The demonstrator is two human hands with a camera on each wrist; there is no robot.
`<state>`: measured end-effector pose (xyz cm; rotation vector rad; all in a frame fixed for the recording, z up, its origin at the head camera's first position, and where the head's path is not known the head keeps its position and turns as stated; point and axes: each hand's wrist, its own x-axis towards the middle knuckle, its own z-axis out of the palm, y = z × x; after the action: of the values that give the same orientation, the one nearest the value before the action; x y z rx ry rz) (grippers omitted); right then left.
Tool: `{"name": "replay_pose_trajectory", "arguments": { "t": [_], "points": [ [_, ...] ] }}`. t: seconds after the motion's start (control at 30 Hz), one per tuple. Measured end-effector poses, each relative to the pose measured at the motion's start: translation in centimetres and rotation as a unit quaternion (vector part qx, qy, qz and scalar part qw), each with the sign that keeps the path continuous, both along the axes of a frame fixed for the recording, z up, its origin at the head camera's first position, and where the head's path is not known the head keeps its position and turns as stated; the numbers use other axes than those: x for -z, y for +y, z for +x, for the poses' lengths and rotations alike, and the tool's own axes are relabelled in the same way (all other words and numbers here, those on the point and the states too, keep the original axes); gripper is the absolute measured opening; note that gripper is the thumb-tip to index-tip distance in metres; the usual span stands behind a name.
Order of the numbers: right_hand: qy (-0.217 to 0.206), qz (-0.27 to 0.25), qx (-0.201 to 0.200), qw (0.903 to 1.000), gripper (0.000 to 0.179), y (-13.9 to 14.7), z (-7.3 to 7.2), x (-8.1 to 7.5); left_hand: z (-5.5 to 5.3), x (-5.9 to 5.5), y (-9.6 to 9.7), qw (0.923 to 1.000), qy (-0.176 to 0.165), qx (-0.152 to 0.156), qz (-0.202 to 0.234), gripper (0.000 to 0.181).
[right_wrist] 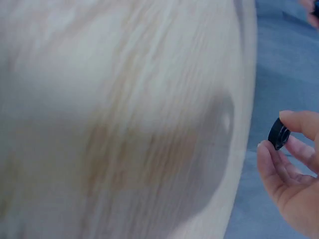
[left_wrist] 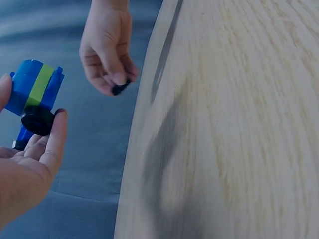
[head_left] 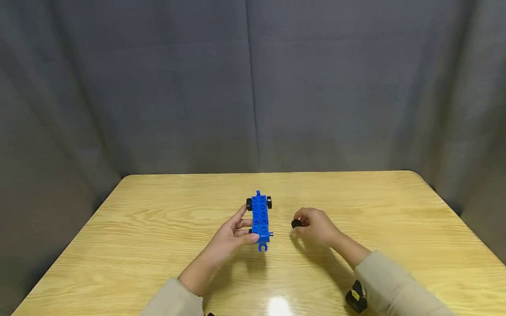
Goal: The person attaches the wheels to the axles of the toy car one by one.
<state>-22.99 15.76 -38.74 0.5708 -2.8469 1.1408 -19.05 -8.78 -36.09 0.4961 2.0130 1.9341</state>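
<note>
My left hand (head_left: 226, 241) grips the rear end of a blue toy car chassis (head_left: 259, 215) studded on top, thumb over its near end. Black wheels sit at both far corners and at the near left; the near right shows a bare blue axle stub (head_left: 271, 234). A lime-green stripe (left_wrist: 40, 85) runs across the chassis in the left wrist view. To the right, apart from the chassis, my right hand (head_left: 317, 226) pinches a loose black wheel (right_wrist: 279, 134) between thumb and fingers. Both hands are raised over the table, casting shadows on it.
A pale wood-grain table (head_left: 158, 245) spreads beneath the hands, its far edge meeting a grey curtain (head_left: 253, 87) that also hangs at both sides. A black wrist-worn device (head_left: 356, 296) with a yellow mark sits at the right sleeve.
</note>
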Motion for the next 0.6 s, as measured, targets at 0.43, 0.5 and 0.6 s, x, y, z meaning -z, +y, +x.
{"name": "replay_pose_trajectory", "arguments": {
  "t": [0.43, 0.5, 0.6],
  "points": [
    [-0.026, -0.139, -0.011, 0.9898, 0.021, -1.1, 2.6, -1.4, 0.0, 0.1, 0.8, 1.0000, 0.000, -0.002, -0.001, 0.080],
    [-0.029, -0.143, -0.015, 0.9891, 0.021, -1.1, 2.9, -1.4, -0.1, 0.2, 1.0, 1.0000, 0.001, 0.000, -0.003, 0.080],
    [-0.038, -0.153, -0.024, 0.9873, 0.021, -1.1, 3.5, -1.3, -0.2, 0.3, 1.3, 1.0000, 0.000, 0.002, -0.006, 0.080]
  ]
}}
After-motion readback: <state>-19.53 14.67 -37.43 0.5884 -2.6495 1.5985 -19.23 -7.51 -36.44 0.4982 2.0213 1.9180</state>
